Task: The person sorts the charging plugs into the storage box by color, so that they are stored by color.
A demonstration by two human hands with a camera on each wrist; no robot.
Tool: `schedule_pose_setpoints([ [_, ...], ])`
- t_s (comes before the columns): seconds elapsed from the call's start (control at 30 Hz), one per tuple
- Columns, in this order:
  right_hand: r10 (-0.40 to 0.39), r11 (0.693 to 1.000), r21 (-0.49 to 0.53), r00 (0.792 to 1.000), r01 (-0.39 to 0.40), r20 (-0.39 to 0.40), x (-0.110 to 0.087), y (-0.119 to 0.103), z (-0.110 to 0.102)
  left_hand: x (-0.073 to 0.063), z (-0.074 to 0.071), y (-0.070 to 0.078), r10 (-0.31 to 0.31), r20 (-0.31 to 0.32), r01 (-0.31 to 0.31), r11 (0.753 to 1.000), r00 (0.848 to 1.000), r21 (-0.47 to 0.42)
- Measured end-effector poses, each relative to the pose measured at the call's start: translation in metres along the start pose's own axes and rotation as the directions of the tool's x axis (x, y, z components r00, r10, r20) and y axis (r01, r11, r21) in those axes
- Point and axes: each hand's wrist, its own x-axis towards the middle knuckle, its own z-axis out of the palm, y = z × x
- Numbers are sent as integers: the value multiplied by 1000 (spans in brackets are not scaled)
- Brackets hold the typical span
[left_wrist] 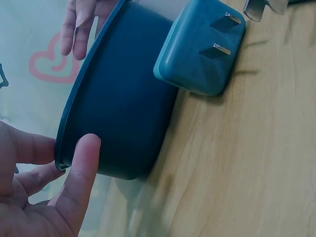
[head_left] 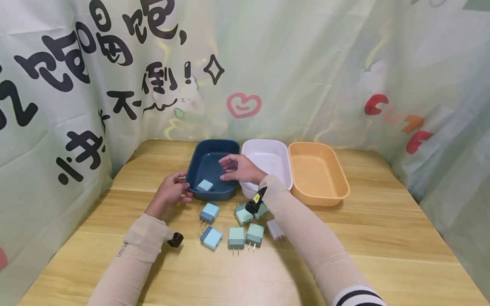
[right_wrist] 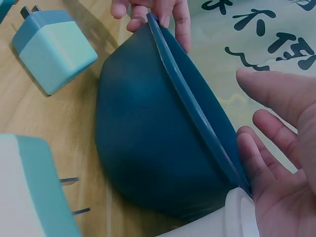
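Note:
My left hand (head_left: 171, 191) grips the front left corner of the navy blue bin (head_left: 214, 195), thumb and fingers on either side of the rim in the left wrist view. Above the bin's right side hovers my right hand (head_left: 243, 169), thumb and fingers apart, holding nothing. Inside the bin, near its front left corner, lies a light blue plug charger (head_left: 204, 185). In front, on the table, are two blue chargers (head_left: 209, 212), several green chargers (head_left: 236, 238) and a pale lilac one (head_left: 275, 229) beside the right forearm. The right wrist camera partly hides the rear green chargers.
A white bin (head_left: 268, 148) stands right of the navy one, partly behind my right hand. Next to it is an orange bin (head_left: 317, 199). All three are lined up towards the back of the wooden table (head_left: 383, 246), before a printed curtain (head_left: 306, 76).

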Motion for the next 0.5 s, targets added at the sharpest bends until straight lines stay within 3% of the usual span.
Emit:
schedule_pose_setpoints([
  [0.5,-14,1000,5,996,14,89,-25,-9,4,0,1,0,-29,-14,29,1000,999,-8],
])
